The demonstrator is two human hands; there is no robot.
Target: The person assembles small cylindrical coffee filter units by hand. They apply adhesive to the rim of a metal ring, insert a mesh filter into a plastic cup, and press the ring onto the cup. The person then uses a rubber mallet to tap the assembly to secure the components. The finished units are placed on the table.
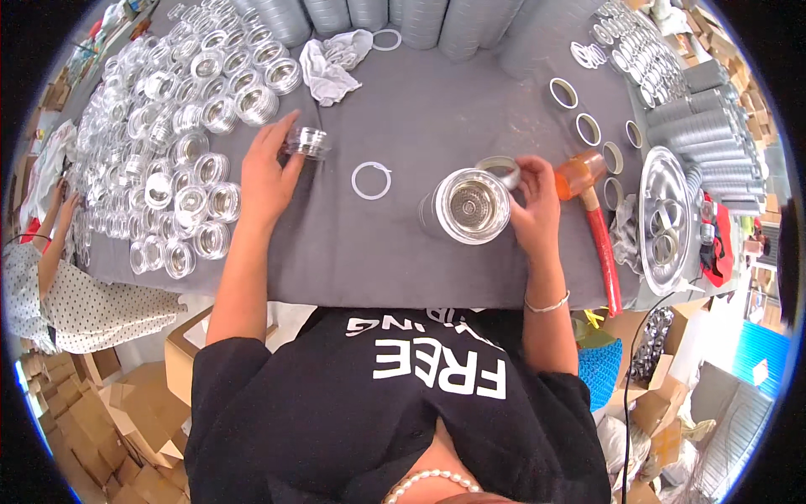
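My left hand (270, 172) is left of the middle of the table, its thumb and fingers closed on a clear round lid (309, 143) with a shiny metal centre. Motion slightly blurs the fingers. To the right stands a steel cylinder (466, 207), seen from above, its shiny inside showing a dotted pattern at the bottom. Beside its far right rim, my right hand (537, 206) grips a metal ring (500, 170) between thumb and fingers. A flat white ring (371, 181) lies between the two hands.
Many clear lids (191, 109) crowd the left side. Grey cylinders (416, 23) line the back. A mallet (598, 223) with an orange head lies at right, near several loose metal rings (588, 129) and a steel tray (663, 210). A crumpled cloth (334, 65) lies behind. Another person (59, 277) works at far left.
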